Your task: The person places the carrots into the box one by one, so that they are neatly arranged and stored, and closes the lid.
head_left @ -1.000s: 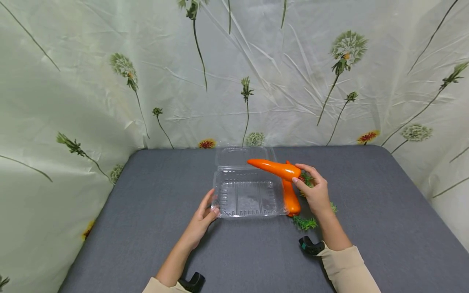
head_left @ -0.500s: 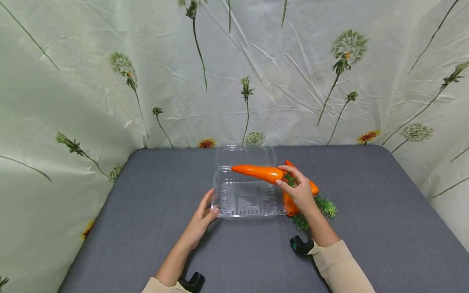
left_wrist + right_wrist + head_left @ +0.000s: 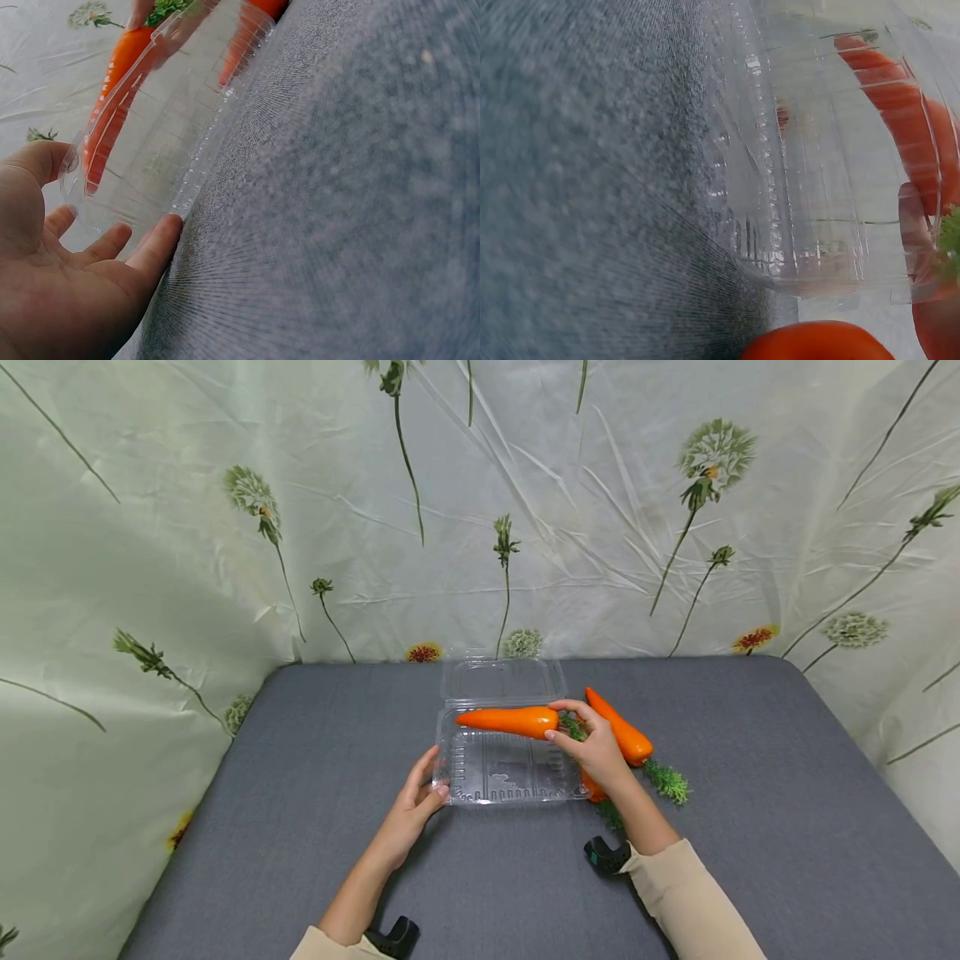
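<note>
A clear plastic clamshell container (image 3: 495,797) stands on the table with its lid (image 3: 502,678) folded back. My left hand (image 3: 405,818) holds its left end, thumb at the rim and fingers against the wall, as the left wrist view shows. Over the far part of the tray is an orange carrot (image 3: 506,721), lying crosswise with its tip to the left. My right hand (image 3: 596,753) pinches it at the thick end, by the green top (image 3: 572,727). Another carrot (image 3: 621,728) lies right of the container. A third carrot (image 3: 591,787) is partly hidden behind the right hand.
Grey cloth covers the table (image 3: 315,760). A flower-printed curtain (image 3: 600,543) hangs behind the table and along its sides. Leafy green tops (image 3: 667,782) of the loose carrots spread out at the right. Black devices (image 3: 606,856) sit at both wrists.
The right hand has moved left and slightly down, carrying the carrot from the container's right side to over the tray. The left hand and the container have stayed in place.
</note>
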The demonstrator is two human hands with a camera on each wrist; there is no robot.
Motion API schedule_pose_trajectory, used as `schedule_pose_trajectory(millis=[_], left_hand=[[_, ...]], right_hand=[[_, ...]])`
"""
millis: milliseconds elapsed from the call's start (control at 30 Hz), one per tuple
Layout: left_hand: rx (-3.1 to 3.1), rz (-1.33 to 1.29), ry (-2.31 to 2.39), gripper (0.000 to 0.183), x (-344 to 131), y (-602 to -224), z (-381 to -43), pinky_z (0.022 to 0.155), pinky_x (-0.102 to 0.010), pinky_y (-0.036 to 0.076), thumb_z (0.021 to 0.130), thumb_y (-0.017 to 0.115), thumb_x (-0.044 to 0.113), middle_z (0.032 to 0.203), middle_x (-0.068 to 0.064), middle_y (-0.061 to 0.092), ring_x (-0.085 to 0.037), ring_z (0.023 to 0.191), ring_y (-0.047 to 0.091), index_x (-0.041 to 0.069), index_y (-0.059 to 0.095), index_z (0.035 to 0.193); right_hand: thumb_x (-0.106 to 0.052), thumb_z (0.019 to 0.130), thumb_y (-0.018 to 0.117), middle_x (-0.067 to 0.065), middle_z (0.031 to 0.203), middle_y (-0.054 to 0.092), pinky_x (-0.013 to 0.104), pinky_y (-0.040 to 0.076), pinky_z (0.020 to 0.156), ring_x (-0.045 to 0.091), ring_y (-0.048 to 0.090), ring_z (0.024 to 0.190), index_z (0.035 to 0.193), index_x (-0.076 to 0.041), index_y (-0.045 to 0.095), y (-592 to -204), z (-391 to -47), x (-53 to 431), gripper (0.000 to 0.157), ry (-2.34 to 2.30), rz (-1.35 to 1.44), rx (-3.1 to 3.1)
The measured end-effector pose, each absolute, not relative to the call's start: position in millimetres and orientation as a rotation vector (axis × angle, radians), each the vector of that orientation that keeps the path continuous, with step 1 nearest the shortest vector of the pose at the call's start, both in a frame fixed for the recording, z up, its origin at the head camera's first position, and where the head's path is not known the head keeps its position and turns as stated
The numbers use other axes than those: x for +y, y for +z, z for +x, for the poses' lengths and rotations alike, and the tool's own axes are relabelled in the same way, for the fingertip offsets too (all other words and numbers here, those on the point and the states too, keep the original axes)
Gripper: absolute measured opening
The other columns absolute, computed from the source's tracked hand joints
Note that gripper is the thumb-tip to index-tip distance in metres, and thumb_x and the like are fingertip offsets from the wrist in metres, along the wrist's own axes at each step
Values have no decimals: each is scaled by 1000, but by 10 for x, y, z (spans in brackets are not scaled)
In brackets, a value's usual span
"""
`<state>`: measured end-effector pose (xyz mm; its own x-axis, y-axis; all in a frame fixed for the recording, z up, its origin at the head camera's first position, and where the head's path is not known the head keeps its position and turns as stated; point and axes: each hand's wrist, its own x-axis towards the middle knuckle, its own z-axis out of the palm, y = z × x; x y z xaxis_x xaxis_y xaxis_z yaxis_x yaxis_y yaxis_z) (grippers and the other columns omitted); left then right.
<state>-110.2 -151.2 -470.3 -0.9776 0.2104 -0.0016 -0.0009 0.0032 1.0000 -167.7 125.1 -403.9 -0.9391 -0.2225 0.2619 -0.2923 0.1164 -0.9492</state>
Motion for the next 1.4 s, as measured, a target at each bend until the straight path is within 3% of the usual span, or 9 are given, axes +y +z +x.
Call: schedule_pose_trajectory(millis=[200, 433, 700, 967, 1400], left_hand=[[2130, 222, 2073, 60, -1527, -4710, -1110, 90, -41, 37, 92, 51, 14, 140, -18, 24, -37, 120, 37, 18, 20, 143], [2125, 205, 2069, 60, -1515, -4624, -1081, 91, -42, 36, 92, 50, 8, 141, -18, 23, -37, 120, 37, 18, 20, 143], [2123, 275, 2094, 60, -1534, -4725, -1107, 88, -32, 39, 91, 52, 12, 140, -18, 25, -38, 118, 38, 18, 21, 143], [2116, 257, 2102, 59, -1525, -4718, -1101, 88, -33, 39, 91, 52, 12, 140, -16, 27, -36, 118, 39, 23, 24, 142], [2113, 269, 2103, 60, -1523, -4698, -1090, 87, -29, 40, 92, 52, 14, 141, -18, 24, -38, 118, 39, 22, 22, 142]], right_hand=[[-3, 82, 64, 17, 120, 49, 26, 45, 78, 29, 46, 104, 117, 5, 51, -4011, -1733, 1235, 39, 1949, 573, -2406], [-5, 82, 64, 18, 115, 51, 39, 43, 76, 29, 50, 94, 116, 3, 52, -3939, -1771, 1192, 37, 1855, 624, -2562], [-6, 83, 64, 17, 120, 50, 43, 41, 82, 29, 48, 104, 115, 4, 52, -3909, -1806, 1135, 36, 1786, 690, -2670], [-11, 82, 66, 15, 121, 49, 51, 32, 92, 32, 43, 112, 116, -1, 53, -4118, -1937, 1163, 37, 1773, 694, -2690], [-16, 80, 69, 4, 117, 54, 41, 38, 90, 22, 48, 109, 115, -10, 56, -4205, -1997, 1216, 38, 1545, 691, -2816]])
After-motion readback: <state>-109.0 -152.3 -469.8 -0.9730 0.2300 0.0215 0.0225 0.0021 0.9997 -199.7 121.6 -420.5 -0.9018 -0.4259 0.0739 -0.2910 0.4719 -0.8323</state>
